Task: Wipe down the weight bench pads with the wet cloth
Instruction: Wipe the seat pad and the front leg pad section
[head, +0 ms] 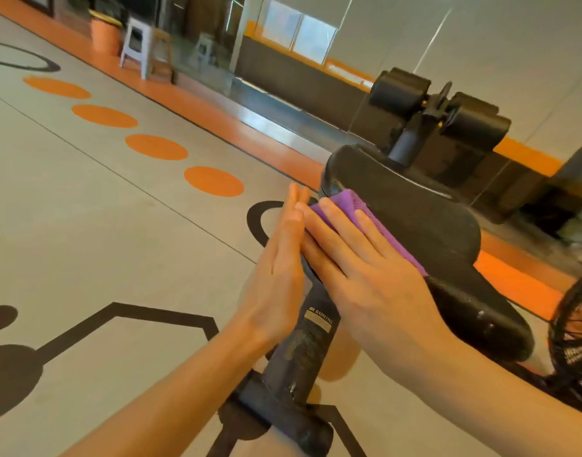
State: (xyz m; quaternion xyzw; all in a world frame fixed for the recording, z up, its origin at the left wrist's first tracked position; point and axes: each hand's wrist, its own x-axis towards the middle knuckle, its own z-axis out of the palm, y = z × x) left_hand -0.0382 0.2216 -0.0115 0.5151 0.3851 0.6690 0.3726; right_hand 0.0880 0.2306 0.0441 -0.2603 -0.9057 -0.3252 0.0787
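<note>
A black weight bench pad runs from mid-frame toward the lower right, on a dark metal frame with a warning label. A purple cloth lies on the pad's left edge. My right hand lies flat on the cloth with fingers spread, pressing it against the pad. My left hand is held flat and upright beside the pad's left side, fingers together, touching the right hand's fingers and holding nothing. Black roller pads stand at the bench's far end.
Grey floor with orange dots and black markings spreads to the left. An orange strip and a mirrored wall run along the back. A grey stool and an orange bin stand at the far left. A dark fan grille sits at the right edge.
</note>
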